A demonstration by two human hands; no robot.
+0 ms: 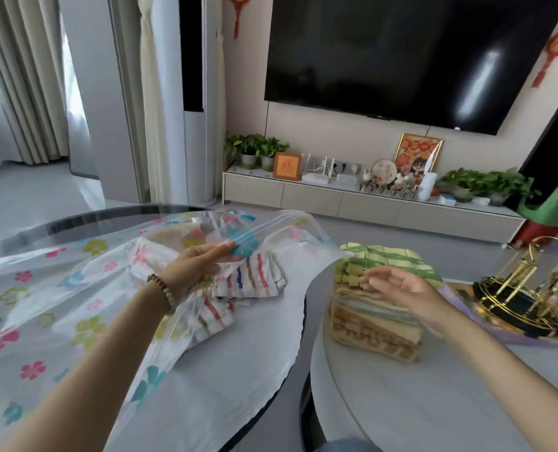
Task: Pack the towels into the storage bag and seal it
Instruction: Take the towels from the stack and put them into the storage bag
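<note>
A clear storage bag (75, 288) printed with coloured flowers lies across the left round table, its mouth lifted toward the right. Inside it lie white towels with coloured stripes (251, 278). My left hand (199, 265) is inside the bag's mouth with straight fingers, holding the upper plastic layer up. On the right round table stands a stack of folded towels (375, 308), green checked on top, yellow and patterned tan below. My right hand (398, 291) is at the near right side of that stack, fingers loosely spread and blurred, touching the upper towels.
A gold wire rack (525, 301) stands on the right table (417, 402) beside the stack, with a purple sheet under it. The left table (232, 380) is glass with a dark rim. Behind are a TV cabinet with plants and frames, a wall television and curtains.
</note>
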